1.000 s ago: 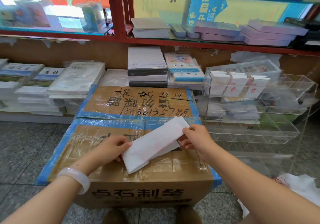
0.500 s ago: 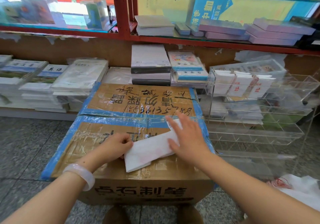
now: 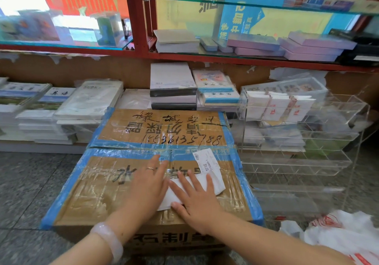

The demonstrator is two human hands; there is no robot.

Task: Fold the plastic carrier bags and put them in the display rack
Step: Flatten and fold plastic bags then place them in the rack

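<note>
A folded white bag [image 3: 207, 184] lies flat on top of a taped carton [image 3: 98, 193], toward the near right part of its top, slanting from the near edge up toward the right edge. Both hands press it down with straight, spread fingers, gripping nothing. The right hand [image 3: 194, 199] lies palm down across the middle of the bag, its thumb at the bag's near corner. The left hand [image 3: 149, 184] lies flat just beside it on the left, covering the bag's left end and partly the carton; it bears a ring, and a pale bangle [image 3: 108, 240] sits on that wrist. The bag's far right end shows bare beyond the right hand's fingers. Just past that end a white label [image 3: 207, 160] is stuck on the carton, over the blue tape that crosses the top.

The carton stands on a speckled floor [image 3: 26, 182]. To the carton's right stands a clear rack [image 3: 297, 158] of tiered compartments; its top tier holds upright folded white bags [image 3: 276, 108] with red print. At the lower right corner of the view, on the floor, lies a heap of loose white bags [image 3: 344, 236] with red print. Behind the carton, stacks of books [image 3: 90, 100] and paper packs sit on a low shelf, under a red-framed glass case [image 3: 135, 18].
</note>
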